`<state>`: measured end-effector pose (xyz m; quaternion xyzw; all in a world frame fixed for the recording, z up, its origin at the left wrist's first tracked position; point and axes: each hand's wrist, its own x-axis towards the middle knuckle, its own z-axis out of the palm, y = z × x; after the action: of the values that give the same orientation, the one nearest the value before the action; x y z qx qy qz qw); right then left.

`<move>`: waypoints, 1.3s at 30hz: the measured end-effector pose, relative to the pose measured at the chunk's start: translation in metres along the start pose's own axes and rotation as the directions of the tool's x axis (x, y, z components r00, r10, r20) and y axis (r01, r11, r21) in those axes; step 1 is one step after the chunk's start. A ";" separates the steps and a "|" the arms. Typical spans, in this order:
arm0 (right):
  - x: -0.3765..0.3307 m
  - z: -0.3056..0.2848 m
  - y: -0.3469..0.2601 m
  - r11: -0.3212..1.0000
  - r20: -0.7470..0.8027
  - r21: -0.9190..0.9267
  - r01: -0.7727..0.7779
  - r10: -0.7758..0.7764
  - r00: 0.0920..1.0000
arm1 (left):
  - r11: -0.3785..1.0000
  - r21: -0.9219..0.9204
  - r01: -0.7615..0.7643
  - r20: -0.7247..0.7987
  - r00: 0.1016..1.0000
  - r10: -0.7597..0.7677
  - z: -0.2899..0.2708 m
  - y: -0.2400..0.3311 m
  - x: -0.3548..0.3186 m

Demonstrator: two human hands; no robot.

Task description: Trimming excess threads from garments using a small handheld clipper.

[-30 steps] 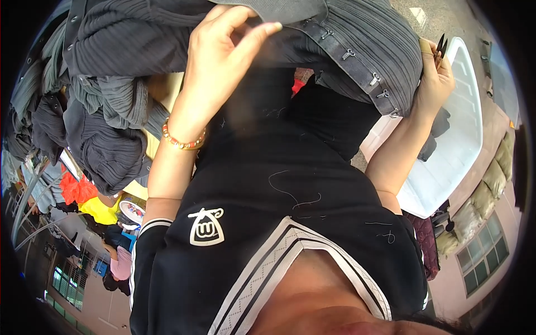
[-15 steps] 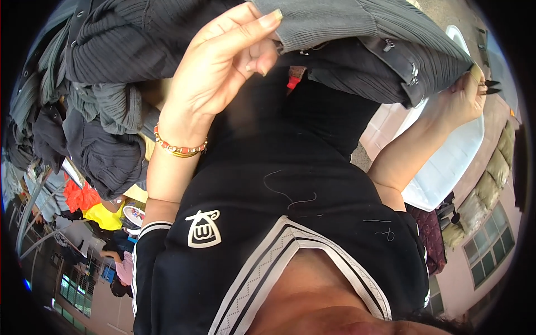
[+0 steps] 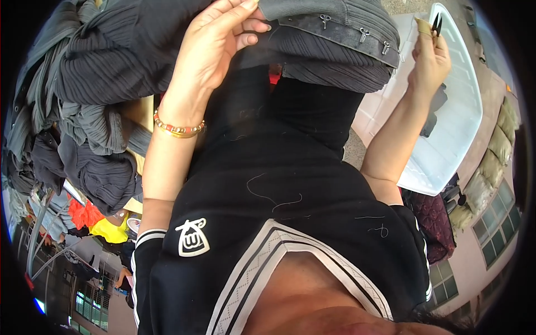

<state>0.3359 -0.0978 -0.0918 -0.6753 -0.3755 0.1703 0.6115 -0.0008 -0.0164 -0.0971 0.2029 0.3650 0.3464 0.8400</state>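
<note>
A dark grey ribbed knit garment [image 3: 335,61] lies across my lap at the top of the view, with a row of metal hooks along its dark band. My left hand [image 3: 215,42], wearing beaded and gold bracelets, pinches the garment's edge between thumb and forefinger; the other fingers curl loosely. Off to the right, apart from the cloth, my right hand [image 3: 430,64] is closed round small black thread snips [image 3: 437,25]. Only the dark pointed blades stick out past the fingers; the rest is hidden in the hand.
A white plastic tub [image 3: 466,128] with a dark grey scrap [image 3: 432,114] inside stands at the right. Dark knit garments [image 3: 95,162] are heaped at the left, beside red cloth [image 3: 85,214] and yellow cloth [image 3: 110,230]. Another person's arm [image 3: 123,276] shows at lower left.
My right hand has come off the garment's right end and moved left and up with the snips. The garment's right end has dropped back leftward, uncovering more of the tub.
</note>
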 end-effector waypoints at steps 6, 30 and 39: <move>-0.045 0.027 -0.044 0.931 0.107 -0.162 0.327 -0.313 0.944 | 0.847 0.462 -0.265 0.066 0.962 0.265 -0.004 -0.006 -0.011; -0.064 0.051 -0.081 0.858 0.523 -0.166 0.487 -0.342 0.781 | 0.217 0.866 -0.450 0.304 0.820 0.484 0.015 -0.017 -0.022; -0.062 0.063 -0.090 0.753 0.642 -0.125 0.647 -0.436 0.631 | 0.704 0.496 -0.508 0.265 0.861 0.435 0.008 -0.005 -0.043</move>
<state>0.2246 -0.1003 -0.0321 -0.5391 -0.7532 0.1025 0.3626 -0.0138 -0.0524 -0.0743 0.5439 0.3298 0.4161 0.6499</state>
